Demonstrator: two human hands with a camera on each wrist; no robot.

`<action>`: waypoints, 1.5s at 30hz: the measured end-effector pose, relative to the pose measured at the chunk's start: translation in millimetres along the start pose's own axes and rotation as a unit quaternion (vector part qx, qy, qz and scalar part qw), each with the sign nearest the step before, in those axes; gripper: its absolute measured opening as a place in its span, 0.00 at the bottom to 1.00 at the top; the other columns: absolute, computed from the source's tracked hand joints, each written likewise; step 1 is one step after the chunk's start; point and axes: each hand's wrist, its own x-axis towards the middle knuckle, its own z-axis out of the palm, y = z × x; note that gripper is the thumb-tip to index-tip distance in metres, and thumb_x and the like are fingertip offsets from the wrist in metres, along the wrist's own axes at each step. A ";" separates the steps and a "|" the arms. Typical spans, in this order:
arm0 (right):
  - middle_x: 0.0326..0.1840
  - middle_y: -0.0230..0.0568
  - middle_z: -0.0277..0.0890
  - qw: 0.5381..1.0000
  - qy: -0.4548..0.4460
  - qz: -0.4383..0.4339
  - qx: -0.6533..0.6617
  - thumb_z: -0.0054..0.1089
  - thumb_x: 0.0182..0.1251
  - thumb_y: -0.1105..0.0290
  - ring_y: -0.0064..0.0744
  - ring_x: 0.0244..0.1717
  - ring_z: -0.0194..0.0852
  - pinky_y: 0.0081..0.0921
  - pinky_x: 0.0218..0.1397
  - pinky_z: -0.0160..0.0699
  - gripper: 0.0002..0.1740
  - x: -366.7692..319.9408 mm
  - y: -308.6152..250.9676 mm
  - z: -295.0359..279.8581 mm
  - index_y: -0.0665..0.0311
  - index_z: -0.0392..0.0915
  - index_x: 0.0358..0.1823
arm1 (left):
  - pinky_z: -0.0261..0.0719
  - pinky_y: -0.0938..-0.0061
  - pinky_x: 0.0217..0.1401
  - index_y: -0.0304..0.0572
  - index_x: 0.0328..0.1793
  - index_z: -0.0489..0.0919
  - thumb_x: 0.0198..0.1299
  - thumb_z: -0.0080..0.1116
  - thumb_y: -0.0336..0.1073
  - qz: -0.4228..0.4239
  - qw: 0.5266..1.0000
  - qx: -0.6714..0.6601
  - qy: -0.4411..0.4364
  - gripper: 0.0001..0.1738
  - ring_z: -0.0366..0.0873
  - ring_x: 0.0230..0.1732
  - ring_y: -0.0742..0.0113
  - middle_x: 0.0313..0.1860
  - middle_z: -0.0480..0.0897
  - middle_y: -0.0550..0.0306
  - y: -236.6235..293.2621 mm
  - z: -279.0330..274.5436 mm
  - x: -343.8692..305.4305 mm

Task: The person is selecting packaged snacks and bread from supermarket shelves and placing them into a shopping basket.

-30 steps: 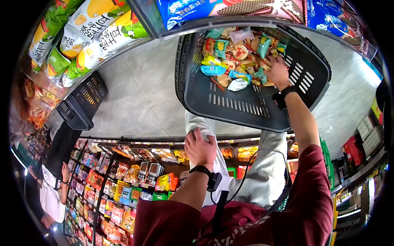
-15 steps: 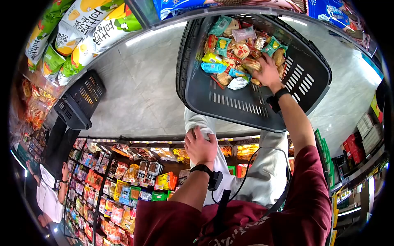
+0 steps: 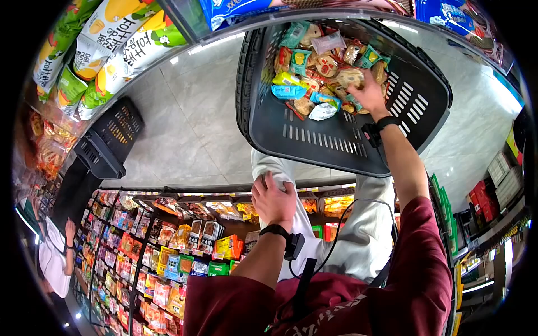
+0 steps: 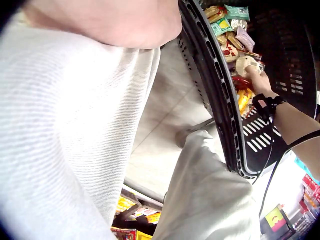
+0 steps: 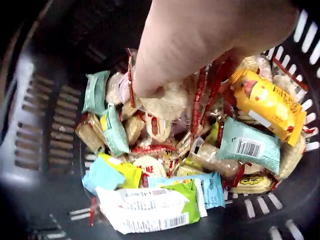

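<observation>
My right hand (image 3: 371, 96) reaches into a dark grey shopping basket (image 3: 268, 131) and pinches a round rice cracker (image 5: 167, 104) in a clear, red-edged wrapper. The thumb lies across the cracker in the right wrist view; the other fingers are mostly hidden behind the hand. Around it lie several wrapped snacks: a yellow packet (image 5: 267, 102), a teal packet (image 5: 250, 146) and a white-and-green packet (image 5: 150, 207). On the knee of the light trousers (image 3: 358, 241) rests my left hand (image 3: 274, 200), its fingers relaxed and holding nothing.
Along the far side runs a display with green-and-white snack bags (image 3: 106, 45) and blue packets (image 3: 448, 22). A second dark basket (image 3: 109, 137) stands on the grey floor (image 3: 185, 123) at left, near another person (image 3: 53, 257). Shelves of packaged snacks (image 3: 162, 263) line the near side.
My right hand has moved left from the basket's right side over the snack pile, and a round wrapped cracker now shows in its grip. My left hand has stayed on the knee.
</observation>
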 end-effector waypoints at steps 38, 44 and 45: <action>0.81 0.49 0.58 0.864 0.002 0.190 0.466 0.83 0.56 0.49 0.47 0.75 0.67 0.44 0.70 0.78 0.70 77.8 29.6 39.0 0.59 0.34 0.85 | 0.76 0.50 0.63 0.45 0.65 0.78 0.59 0.61 0.49 0.000 0.999 0.021 -0.034 0.29 0.77 0.61 0.43 0.61 0.80 0.44 -14.9 11.2 -12.5; 0.67 0.40 0.76 0.700 0.024 0.225 0.678 0.72 0.70 0.49 0.40 0.67 0.76 0.37 0.66 0.81 0.38 80.4 25.6 50.8 0.52 0.67 0.75 | 0.76 0.51 0.63 0.46 0.65 0.79 0.59 0.61 0.49 0.006 1.000 0.017 -0.026 0.29 0.77 0.61 0.43 0.61 0.80 0.45 -14.9 11.5 -12.9; 0.67 0.40 0.76 0.700 0.022 0.225 0.678 0.72 0.70 0.49 0.40 0.67 0.76 0.37 0.66 0.81 0.38 77.9 16.3 47.8 0.52 0.67 0.75 | 0.76 0.51 0.63 0.46 0.65 0.79 0.59 0.60 0.49 0.002 0.999 0.018 -0.031 0.29 0.77 0.61 0.43 0.61 0.80 0.45 -13.8 10.3 -12.5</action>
